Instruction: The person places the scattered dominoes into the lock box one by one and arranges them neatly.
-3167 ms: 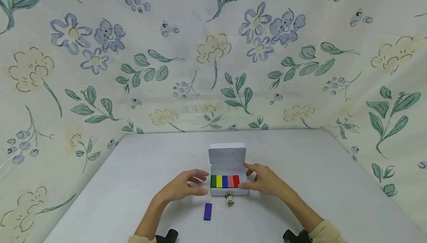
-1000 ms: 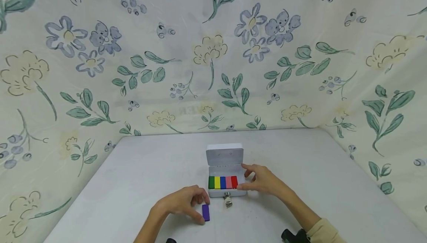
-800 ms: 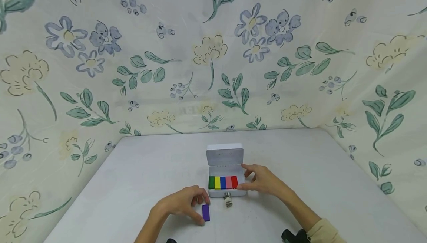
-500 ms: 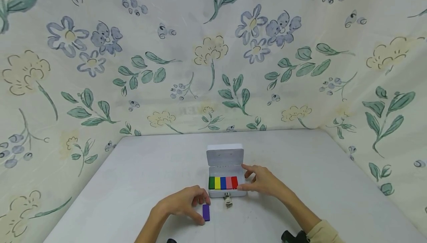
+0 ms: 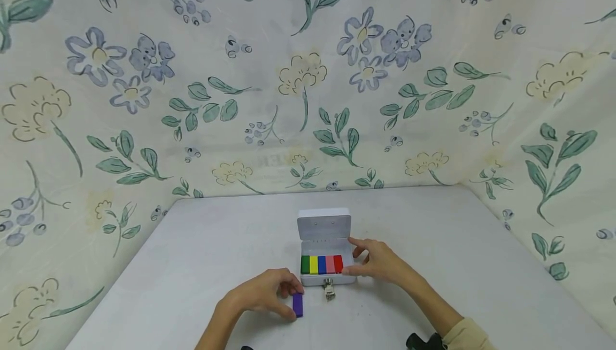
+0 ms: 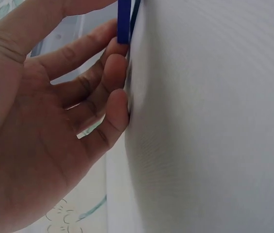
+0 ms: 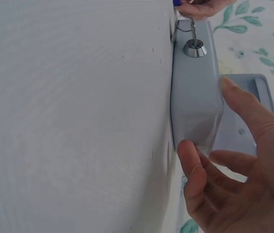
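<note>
A small white metal lock box (image 5: 314,280) stands on the table with its lid (image 5: 324,227) raised. Inside lies a row of coloured blocks: green (image 5: 305,265), yellow (image 5: 314,265), blue (image 5: 322,265), pink (image 5: 330,264) and red (image 5: 338,264). A key (image 7: 194,33) sits in the front lock. My left hand (image 5: 262,292) pinches a purple block (image 5: 298,305) by its ends, thumb near and forefinger far; the left wrist view shows only part of that block. My right hand (image 5: 382,262) holds the box's right end, thumb on the rim, fingers along the side.
The white table (image 5: 216,232) reaches back to a hanging floral cloth (image 5: 308,125). Keys (image 5: 329,292) hang from the lock at the box's front, just right of the purple block. A dark wrist device (image 5: 425,341) shows at the right sleeve.
My left hand has come down from beside the box to the purple block and taken hold of it. The block has since shifted very slightly away from me. The right hand has stayed at the box.
</note>
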Tool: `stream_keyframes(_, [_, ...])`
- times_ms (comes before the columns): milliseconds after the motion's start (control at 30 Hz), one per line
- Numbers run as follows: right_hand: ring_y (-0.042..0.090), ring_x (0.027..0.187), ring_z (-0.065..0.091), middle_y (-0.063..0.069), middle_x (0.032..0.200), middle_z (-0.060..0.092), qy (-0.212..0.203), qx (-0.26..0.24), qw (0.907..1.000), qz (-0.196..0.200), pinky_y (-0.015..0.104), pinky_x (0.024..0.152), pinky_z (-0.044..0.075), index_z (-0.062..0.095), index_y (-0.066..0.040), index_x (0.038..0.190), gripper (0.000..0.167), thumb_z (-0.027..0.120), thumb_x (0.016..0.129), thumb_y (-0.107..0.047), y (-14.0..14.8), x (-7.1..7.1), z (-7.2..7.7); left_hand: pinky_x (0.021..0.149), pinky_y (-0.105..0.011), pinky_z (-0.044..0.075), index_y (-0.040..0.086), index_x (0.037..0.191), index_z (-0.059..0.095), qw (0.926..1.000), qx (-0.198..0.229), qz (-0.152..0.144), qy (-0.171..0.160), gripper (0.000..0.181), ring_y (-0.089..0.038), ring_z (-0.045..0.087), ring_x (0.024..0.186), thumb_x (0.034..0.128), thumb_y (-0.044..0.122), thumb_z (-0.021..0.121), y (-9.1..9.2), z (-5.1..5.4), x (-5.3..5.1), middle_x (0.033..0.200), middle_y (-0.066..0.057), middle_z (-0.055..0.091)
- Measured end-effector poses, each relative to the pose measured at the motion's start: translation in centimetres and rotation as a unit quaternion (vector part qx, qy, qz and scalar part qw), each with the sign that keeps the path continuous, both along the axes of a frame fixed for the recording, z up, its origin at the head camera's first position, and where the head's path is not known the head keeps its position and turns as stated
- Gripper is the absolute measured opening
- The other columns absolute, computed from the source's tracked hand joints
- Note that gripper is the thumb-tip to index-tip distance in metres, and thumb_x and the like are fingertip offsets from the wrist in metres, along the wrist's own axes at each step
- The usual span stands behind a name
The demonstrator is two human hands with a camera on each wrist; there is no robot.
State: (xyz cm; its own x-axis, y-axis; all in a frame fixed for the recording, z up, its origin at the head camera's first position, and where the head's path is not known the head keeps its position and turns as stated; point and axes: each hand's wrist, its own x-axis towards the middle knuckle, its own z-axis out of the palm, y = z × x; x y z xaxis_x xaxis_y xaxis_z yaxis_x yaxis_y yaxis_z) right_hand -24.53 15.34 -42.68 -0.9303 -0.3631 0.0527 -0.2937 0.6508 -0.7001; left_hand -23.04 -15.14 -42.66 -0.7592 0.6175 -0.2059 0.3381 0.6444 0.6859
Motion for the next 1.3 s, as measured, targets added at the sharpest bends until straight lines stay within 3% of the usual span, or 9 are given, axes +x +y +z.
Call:
stream_keyframes(333, [0.016, 0.079, 0.059, 0.011, 0.103, 0.066, -0.001, -0.005, 1.0000, -0.001, 0.022, 0.061, 0.052, 0.045, -0.001, 0.145, 0.087, 0.083, 0.076, -0.039, 0.0, 0.0, -0.1, 0.077, -0.023, 0.048, 0.023, 0.106, 0.069, 0.9993, 0.019, -0.028, 0.020, 0.036, -0.008, 0.056, 0.087, 0.0729, 0.028, 0.084, -0.3, 0.3, -0.1, 0.095, 0.014, 0.062])
stream_keyframes(767, [0.016, 0.080, 0.060, 0.011, 0.103, 0.066, 0.002, 0.003, 1.0000, 0.000, 0.022, 0.062, 0.052, 0.046, -0.001, 0.144, 0.086, 0.082, 0.077, -0.039, 0.0, 0.1, 0.0, 0.075, -0.024, 0.051, 0.021, 0.111, 0.072, 0.9984, 0.049, -0.020, 0.021, 0.037, -0.010, 0.059, 0.089, 0.0770, 0.031, 0.082, 0.2, 1.3, -0.3, 0.097, 0.013, 0.067])
stream_keyframes(1033, [0.015, 0.077, 0.060, 0.011, 0.102, 0.066, 0.001, -0.002, 1.0000, 0.000, 0.022, 0.060, 0.051, 0.046, -0.001, 0.144, 0.086, 0.083, 0.076, -0.038, 0.0, 0.0, -0.3, 0.074, -0.026, 0.047, 0.025, 0.110, 0.073, 0.9977, 0.040, -0.004, 0.054, 0.035, -0.011, 0.058, 0.088, 0.0775, 0.036, 0.080, 0.8, 2.2, -0.6, 0.101, 0.014, 0.067])
stream_keyframes(1300, [0.014, 0.077, 0.060, 0.011, 0.104, 0.065, 0.000, -0.006, 0.9999, 0.008, 0.022, 0.061, 0.051, 0.046, -0.002, 0.144, 0.085, 0.082, 0.077, -0.041, 0.2, -0.2, -0.4, 0.068, -0.023, 0.047, 0.019, 0.115, 0.072, 0.9924, 0.055, -0.009, 0.110, 0.039, -0.012, 0.056, 0.084, 0.0801, 0.034, 0.079, 2.0, 2.4, -1.5, 0.103, -0.001, 0.069])
